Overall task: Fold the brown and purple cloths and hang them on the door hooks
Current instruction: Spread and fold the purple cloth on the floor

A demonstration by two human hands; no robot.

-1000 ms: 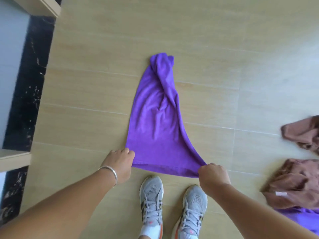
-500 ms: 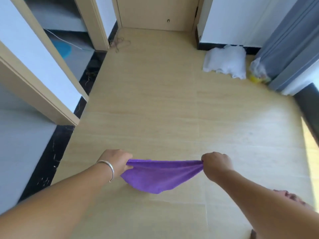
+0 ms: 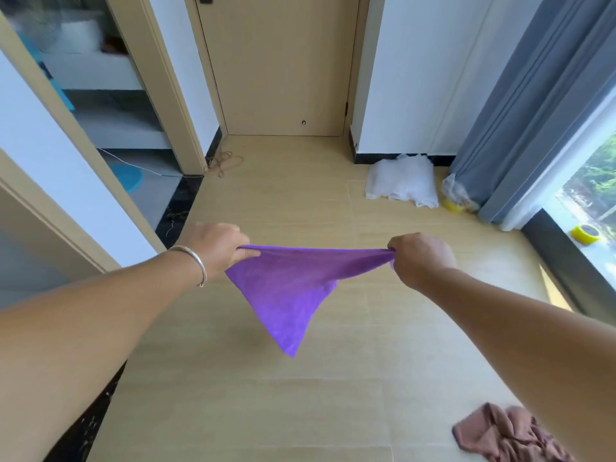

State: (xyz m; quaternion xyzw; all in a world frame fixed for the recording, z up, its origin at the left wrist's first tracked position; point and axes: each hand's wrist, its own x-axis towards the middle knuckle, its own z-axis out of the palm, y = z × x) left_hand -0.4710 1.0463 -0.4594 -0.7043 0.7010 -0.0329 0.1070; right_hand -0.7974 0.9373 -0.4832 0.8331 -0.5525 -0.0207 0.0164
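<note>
A purple cloth (image 3: 286, 291) hangs in the air in front of me, stretched taut along its top edge and drooping to a point below. My left hand (image 3: 218, 250), with a silver bracelet on the wrist, pinches its left corner. My right hand (image 3: 418, 256) pinches the right corner. A crumpled brown cloth (image 3: 500, 435) lies on the floor at the lower right, partly hidden by my right forearm. A closed beige door (image 3: 280, 65) stands straight ahead; no hooks show on its visible part.
Beige tiled floor (image 3: 266, 411) stretches ahead. A white bundle (image 3: 401, 183) and a clear bag (image 3: 458, 196) lie by the far wall near a grey curtain (image 3: 540, 95). An open doorway (image 3: 110, 111) is on the left, a window (image 3: 596, 201) on the right.
Both hands lifted the purple cloth off the floor and now hold it higher and stretched wide. My view tilted up from my feet to the door.
</note>
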